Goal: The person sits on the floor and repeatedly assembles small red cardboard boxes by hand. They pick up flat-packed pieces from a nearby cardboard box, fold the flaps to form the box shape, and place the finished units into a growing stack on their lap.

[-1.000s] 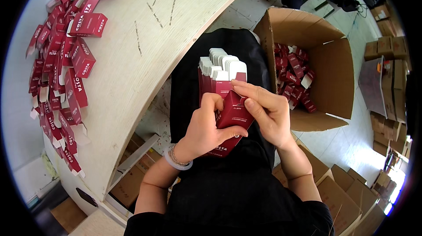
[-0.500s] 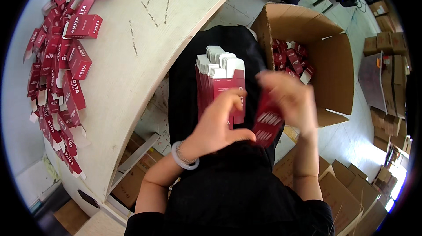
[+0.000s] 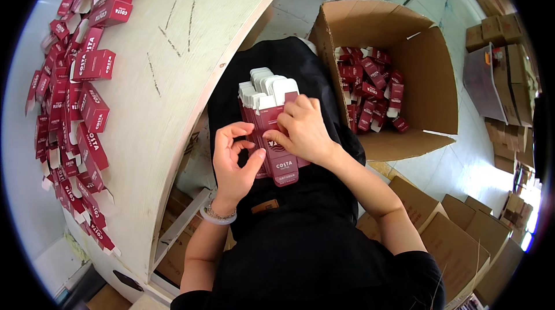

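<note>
A stack of flat, unfolded dark red cartons [image 3: 284,166] with white flaps [image 3: 267,86] rests on my lap, over black cloth. My right hand [image 3: 304,131] reaches across the stack from the right. Its curled fingers and thumb grip the top flat carton near the upper end. At the stack's left edge is my left hand [image 3: 236,165], its fingers bent and apart from the thumb, with nothing between them. A pale bangle circles the left wrist.
To the right stands a large open cardboard box [image 3: 430,87] with several folded red cartons [image 3: 370,93] inside. More red cartons [image 3: 81,113] lie heaped along the far left of the pale table [image 3: 173,73]. Brown boxes [image 3: 448,246] stand on the floor at lower right.
The carton that my right hand held beside the stack is no longer in it. That hand has moved left onto the stack, while my left hand has drawn back to the stack's left edge.
</note>
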Available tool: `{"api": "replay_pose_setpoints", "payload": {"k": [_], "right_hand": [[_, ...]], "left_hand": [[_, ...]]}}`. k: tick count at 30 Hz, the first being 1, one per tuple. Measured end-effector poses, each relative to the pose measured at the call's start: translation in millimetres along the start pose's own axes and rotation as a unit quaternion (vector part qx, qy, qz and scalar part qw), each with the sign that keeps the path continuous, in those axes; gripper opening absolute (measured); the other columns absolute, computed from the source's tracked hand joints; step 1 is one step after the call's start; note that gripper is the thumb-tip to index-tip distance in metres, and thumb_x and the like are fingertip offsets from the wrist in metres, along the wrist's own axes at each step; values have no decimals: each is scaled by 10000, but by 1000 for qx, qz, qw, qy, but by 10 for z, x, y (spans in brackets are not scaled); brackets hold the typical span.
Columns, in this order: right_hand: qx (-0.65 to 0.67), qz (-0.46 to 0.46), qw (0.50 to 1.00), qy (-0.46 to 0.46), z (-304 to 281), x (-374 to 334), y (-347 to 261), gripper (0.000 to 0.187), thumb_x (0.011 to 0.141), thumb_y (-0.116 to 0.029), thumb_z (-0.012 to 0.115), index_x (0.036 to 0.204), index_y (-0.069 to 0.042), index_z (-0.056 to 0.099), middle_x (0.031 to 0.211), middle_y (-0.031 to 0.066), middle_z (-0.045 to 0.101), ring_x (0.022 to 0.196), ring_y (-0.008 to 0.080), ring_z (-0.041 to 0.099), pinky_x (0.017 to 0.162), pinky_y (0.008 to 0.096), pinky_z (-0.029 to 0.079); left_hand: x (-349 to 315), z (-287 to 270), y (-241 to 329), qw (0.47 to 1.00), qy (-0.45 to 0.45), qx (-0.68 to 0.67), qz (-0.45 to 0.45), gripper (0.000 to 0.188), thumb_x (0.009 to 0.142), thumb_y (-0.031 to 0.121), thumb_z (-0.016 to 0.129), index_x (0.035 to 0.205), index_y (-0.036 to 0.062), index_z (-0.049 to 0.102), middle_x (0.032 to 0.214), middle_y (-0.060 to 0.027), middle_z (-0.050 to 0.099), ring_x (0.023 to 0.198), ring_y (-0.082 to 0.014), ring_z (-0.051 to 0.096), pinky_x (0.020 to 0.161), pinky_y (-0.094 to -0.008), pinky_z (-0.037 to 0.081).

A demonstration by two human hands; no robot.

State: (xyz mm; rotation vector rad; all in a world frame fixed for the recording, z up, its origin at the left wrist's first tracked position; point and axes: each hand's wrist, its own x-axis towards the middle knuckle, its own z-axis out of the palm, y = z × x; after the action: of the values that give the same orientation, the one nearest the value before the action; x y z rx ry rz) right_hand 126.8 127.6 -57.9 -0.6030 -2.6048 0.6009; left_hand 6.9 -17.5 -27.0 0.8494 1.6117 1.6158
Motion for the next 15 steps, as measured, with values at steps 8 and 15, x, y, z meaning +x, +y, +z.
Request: {"api": "replay_pose_setpoints", "payload": {"k": [8, 15], "right_hand": [[-50, -20, 996, 64, 314, 7, 257, 322, 739, -347, 736, 787, -70, 578, 766, 59, 569, 773, 275, 517, 734, 398, 371], [22, 4, 992, 125, 362, 17, 172, 296, 754, -248, 724, 933, -53, 591, 1018, 81, 589, 946, 285, 542, 811, 413, 428]], "left_hand": [[21, 90, -70, 999, 7, -21, -30, 402, 788, -105, 632, 1121, 38, 457, 1156, -107, 532, 1062, -155, 511, 830, -282, 467], [-10, 85, -174, 997, -1, 34, -67, 414, 779, -92, 662, 1128, 41, 484, 1153, -82, 541, 1061, -150, 509, 799, -266, 478]]}}
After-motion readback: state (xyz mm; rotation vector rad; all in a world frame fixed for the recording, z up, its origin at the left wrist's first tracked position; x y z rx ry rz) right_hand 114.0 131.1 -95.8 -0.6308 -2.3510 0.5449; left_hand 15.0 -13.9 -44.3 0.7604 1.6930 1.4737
